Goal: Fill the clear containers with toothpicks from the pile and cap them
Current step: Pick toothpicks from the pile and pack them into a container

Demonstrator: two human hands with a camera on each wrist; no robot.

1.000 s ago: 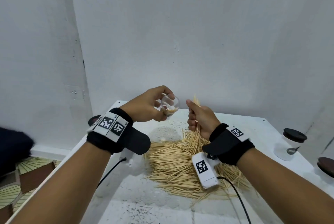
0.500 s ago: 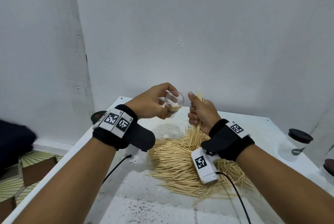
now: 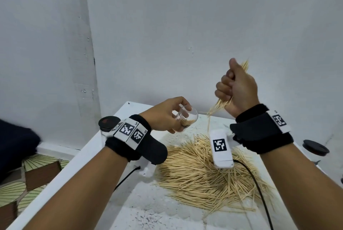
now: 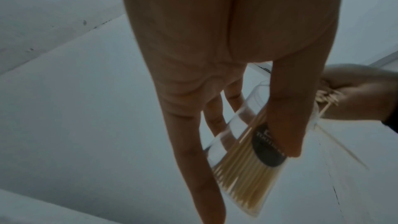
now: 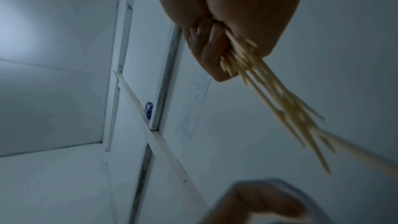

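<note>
So we've got the clear toothpick container (image 3: 185,118) pinched in our left hand (image 3: 163,116), tilted with its mouth toward the right so sticks can slide in; it's partly filled already. Our right hand (image 3: 237,88) is fisted tight around a bundle of toothpicks (image 3: 219,106), raised above the pile (image 3: 204,174) on the white table (image 3: 130,111), probably to line up the ends before feeding them in.

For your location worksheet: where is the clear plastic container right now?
In the head view, the clear plastic container is tilted in the left hand, above the white table's far left, lower-left of the right hand.
</note>
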